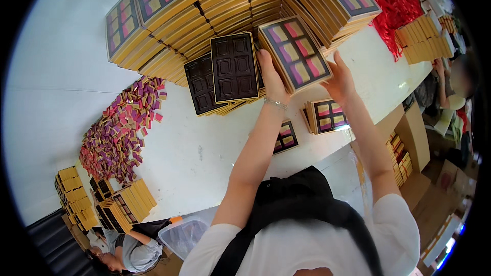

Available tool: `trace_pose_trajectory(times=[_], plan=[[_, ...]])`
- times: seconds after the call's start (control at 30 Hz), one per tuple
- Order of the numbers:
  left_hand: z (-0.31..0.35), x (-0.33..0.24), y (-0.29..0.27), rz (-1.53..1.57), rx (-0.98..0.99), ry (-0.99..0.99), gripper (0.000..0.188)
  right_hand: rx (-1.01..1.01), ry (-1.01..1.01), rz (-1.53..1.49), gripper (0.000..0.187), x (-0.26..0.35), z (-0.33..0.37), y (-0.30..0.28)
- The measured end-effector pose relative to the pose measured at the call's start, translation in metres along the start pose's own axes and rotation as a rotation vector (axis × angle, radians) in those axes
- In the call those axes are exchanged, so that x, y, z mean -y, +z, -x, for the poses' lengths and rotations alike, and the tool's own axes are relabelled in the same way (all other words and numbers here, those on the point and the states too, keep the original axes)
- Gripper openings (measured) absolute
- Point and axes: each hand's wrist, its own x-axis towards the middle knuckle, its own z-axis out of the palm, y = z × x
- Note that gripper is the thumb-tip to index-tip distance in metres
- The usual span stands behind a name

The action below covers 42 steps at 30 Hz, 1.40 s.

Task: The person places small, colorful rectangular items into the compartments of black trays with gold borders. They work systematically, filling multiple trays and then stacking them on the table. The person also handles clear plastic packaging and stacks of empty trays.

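My left hand and my right hand are closed on opposite sides of a stack of shallow gold-edged boxes. The top box shows purple, pink and gold wrapped pieces in its compartments. Left of my left hand, a pile of gold boxes with empty dark six-compartment trays stands on the table. Below my forearms sits a small stack of filled boxes. Another filled box is partly hidden by my left forearm.
Tall stacks of filled boxes line the table's far side. A heap of small wrapped pieces lies left, red ribbons far right. An open carton stands by the right edge. Another person is lower left, near gold boxes.
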Motion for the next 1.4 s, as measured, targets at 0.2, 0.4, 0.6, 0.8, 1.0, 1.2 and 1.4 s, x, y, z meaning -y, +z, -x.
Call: trace_pose_trajectory(times=[0.2, 0.4, 0.6, 0.8, 1.0, 1.2, 1.4], plan=[[0.009, -0.003, 0.011, -0.439, 0.01, 0.038, 0.095, -0.252, 0.278, -0.518, 0.112, -0.065, 0.02, 0.023], [-0.045, -0.024, 0.022, -0.34, -0.063, -0.007, 0.042, -0.059, -0.002, -0.692, 0.086, -0.056, -0.029, 0.088], [-0.021, -0.012, 0.005, -0.56, -0.001, 0.383, 0.044, -0.001, 0.053, -0.415, 0.067, -0.062, -0.009, 0.037], [0.121, 0.069, -0.071, -0.899, 0.068, -0.048, 0.093, -0.356, -0.274, 0.775, 0.06, -0.016, 0.042, -0.153], [0.067, 0.178, -0.106, -0.582, -0.003, -0.448, 0.106, -0.038, 0.291, 0.075, 0.062, -0.061, 0.021, -0.215], [0.087, 0.107, -0.064, -0.443, 0.173, -0.463, 0.096, -0.147, 0.1, -0.127, 0.052, -0.096, 0.08, -0.162], [0.111, -0.072, 0.065, -0.74, 0.481, -0.318, 0.071, -0.052, -0.205, -0.297, 0.054, -0.021, 0.163, -0.003]])
